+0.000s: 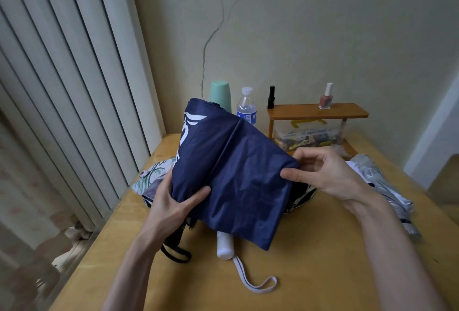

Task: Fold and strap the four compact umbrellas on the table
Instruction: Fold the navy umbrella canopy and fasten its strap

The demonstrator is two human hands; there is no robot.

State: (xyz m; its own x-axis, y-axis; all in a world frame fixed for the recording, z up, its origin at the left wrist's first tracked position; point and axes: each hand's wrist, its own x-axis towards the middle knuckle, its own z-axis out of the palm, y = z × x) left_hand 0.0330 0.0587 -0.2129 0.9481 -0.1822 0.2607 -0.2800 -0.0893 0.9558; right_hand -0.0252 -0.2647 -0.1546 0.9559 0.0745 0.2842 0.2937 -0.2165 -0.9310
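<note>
- A clear plastic box stands at the back of the bench, under a small wooden shelf. It holds many small mixed things, some yellow and some dark; I cannot tell what they are.
- A nail polish bottle with pink-red polish and a white cap stands upright on the shelf. A thin black bottle stands at the left end of the shelf.
- A clear water bottle with a blue label and a white cap stands left of the shelf, and beside it is a mint green cup. The umbrella hides the lower part of both.
- The navy blue umbrella is held over the middle of the bench, tilted, its far end higher. Its cloth is loose and not wrapped, with a long crease down the middle and a white print near the left edge.
- A white handle comes out under the lower edge of the cloth, and its white strap lies on the bench in a loop.
- The left hand grips the left edge of the cloth, with the thumb on top.
- The right hand pinches the right edge of the cloth between thumb and fingers.
- A leaf-print umbrella lies under it on the left, a silver umbrella lies on the right, and a black strap loop shows near the left wrist.
</note>
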